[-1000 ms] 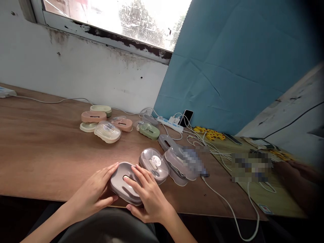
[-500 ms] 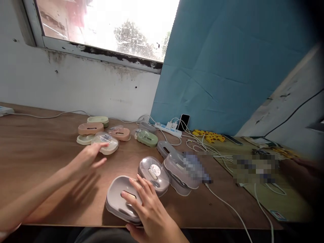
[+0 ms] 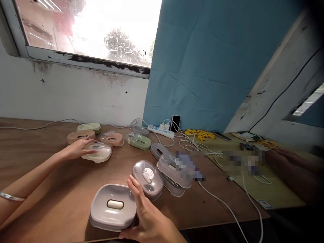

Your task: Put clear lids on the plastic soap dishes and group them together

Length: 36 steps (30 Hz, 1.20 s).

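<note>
My left hand (image 3: 78, 149) reaches over the left side of a cream soap box with a clear lid (image 3: 101, 153), its fingers stretched out and at the lid. Whether it presses on the lid I cannot tell. At the table's front edge, my right hand (image 3: 148, 214) grips the right side of a grey soap box (image 3: 113, 214), thumb at the near corner and fingers along the side. That box has a slot showing a cream insert. Just behind the right fingertips is a second grey soap box (image 3: 148, 179) with a clear lid and a round sticker.
More grey boxes (image 3: 174, 182) are stacked right of centre. Green (image 3: 140, 141) and pink boxes (image 3: 111, 139) lie farther back. A power strip (image 3: 162, 131), phone (image 3: 175, 123) and white cables are near the wall. Another person's hand (image 3: 280, 155) is at the right table.
My left hand has moved forward onto the cream soap box. My right hand has slid from the top of the near grey box to its right side, and the box has turned.
</note>
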Each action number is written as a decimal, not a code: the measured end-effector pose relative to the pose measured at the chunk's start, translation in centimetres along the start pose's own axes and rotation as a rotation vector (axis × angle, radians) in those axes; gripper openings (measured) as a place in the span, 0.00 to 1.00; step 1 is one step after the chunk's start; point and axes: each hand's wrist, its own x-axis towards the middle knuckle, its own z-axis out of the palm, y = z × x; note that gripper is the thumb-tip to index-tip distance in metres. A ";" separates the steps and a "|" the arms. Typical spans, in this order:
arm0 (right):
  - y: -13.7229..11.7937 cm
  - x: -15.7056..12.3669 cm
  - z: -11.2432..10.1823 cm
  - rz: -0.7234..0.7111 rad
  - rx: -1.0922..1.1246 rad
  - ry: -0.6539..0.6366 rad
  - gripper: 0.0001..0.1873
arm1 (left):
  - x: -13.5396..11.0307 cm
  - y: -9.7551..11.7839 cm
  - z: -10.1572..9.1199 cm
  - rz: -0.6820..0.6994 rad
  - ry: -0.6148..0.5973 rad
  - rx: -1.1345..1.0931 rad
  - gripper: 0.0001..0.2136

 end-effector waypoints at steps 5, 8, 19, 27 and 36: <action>0.1 -0.1 0.1 0.013 0.060 0.014 0.73 | -1.0 0.7 0.2 -0.056 0.149 -0.086 0.39; 0.0 -0.1 -0.1 -0.005 0.125 0.027 0.73 | -1.8 1.6 -0.2 -0.073 0.237 -0.138 0.35; 0.3 0.1 0.2 -0.019 0.199 0.091 0.79 | -11.0 10.4 2.6 0.299 0.343 -0.348 0.18; 0.9 0.1 0.6 0.004 0.179 0.105 0.76 | -15.3 9.5 8.6 0.216 0.320 -0.566 0.17; 0.4 0.1 0.1 -0.006 0.214 0.092 0.76 | -14.9 9.5 8.6 0.358 0.093 -0.502 0.19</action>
